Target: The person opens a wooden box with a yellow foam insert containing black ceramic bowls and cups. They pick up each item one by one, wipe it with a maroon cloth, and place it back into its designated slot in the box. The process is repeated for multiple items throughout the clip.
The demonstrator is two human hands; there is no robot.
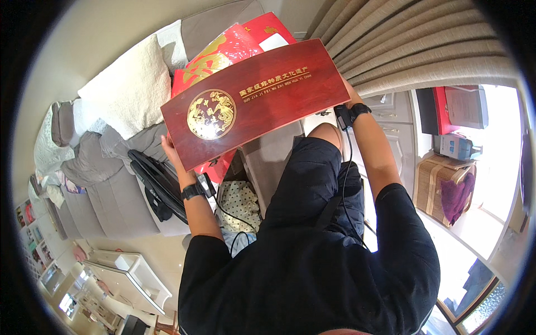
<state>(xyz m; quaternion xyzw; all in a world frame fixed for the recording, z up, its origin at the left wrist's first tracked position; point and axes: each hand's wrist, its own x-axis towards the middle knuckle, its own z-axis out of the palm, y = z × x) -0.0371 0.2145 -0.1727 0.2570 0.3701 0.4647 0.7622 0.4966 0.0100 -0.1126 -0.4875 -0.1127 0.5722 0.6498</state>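
A long reddish-brown lacquered wooden box [272, 96] with gold writing and a round gold emblem is held up, slightly tilted, between both hands. My left hand [175, 155] grips its left end, the fingers partly hidden behind and under it. At the right end is my right hand [352, 93], mostly hidden by the box. Small metal clasps show along the near edge. Behind the box lie red packets with gold print [222, 54], one in clear plastic, and a red sheet or box [272, 27].
A grey sofa [113, 205] with a cream cushion [125, 83] and a black bag [157, 184] stands to the left. Near my legs is a polka-dot cloth [238, 205]. Beige curtains [418, 46], white cabinets [393, 113] and a woven box [435, 188] are on the right.
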